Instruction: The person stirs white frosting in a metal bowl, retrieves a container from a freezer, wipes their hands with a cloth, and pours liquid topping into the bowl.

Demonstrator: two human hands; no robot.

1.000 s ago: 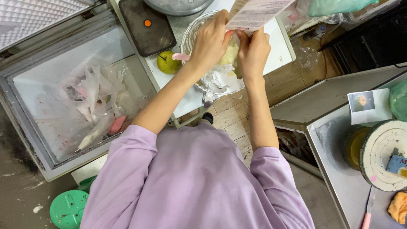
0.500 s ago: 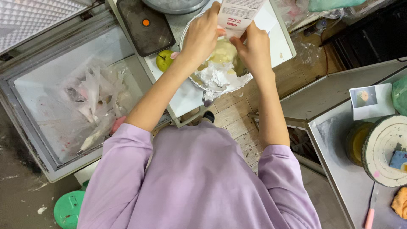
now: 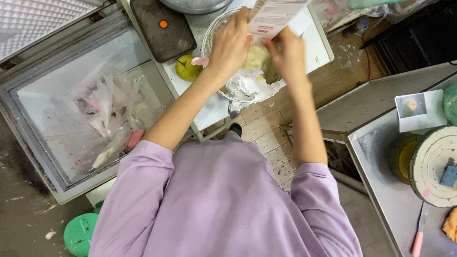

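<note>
A white carton with pink print is held tilted over a glass bowl on a white counter. My left hand grips the carton's left edge. My right hand holds it from below on the right. The bowl contains a pale yellow lump and white creamy or powdery stuff. My purple sleeves fill the lower part of the view.
An open chest freezer with plastic bags stands left. A black scale, a green fruit and a metal bowl sit near the glass bowl. At right, a steel table bears a cake turntable and a photo.
Both hands have stayed over the bowl while the carton has lifted and tilted closer to it. More white stuff shows in the bowl's near side.
</note>
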